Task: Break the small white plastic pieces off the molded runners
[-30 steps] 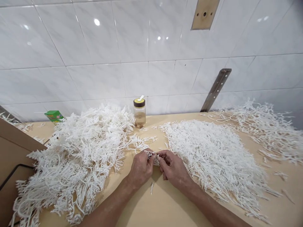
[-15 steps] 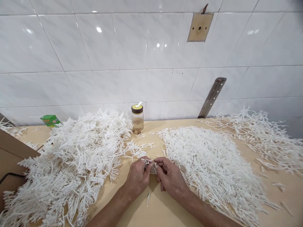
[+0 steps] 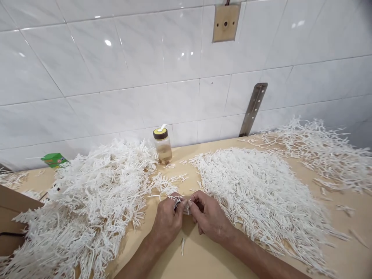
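My left hand (image 3: pixel 168 217) and my right hand (image 3: pixel 209 217) meet low in the middle of the view, fingertips nearly touching. Both are closed in a pinch on a small white branched sprig (image 3: pixel 186 206), mostly hidden by the fingers. Something dark shows inside the curled left fingers, too small to name. Beyond the left hand lies a loose cluster of white branched strands (image 3: pixel 167 184). A small white piece (image 3: pixel 182 246) rests on the table just below the hands. To the right, a dense heap of white strands (image 3: pixel 250 190) reaches close to my right hand.
A large tangled white pile (image 3: pixel 99 193) covers the left. Another sprawls at the far right (image 3: pixel 325 155). A jar with a yellow-and-black lid (image 3: pixel 163 147) stands near the tiled wall, and a green box (image 3: pixel 54 159) sits behind the left pile. A brown box (image 3: pixel 14 217) borders the left edge.
The camera view has tilted and shifted slightly, so the wall fixtures sit further left and higher. Both hands stay together, and the sprig has turned a little between the fingers.
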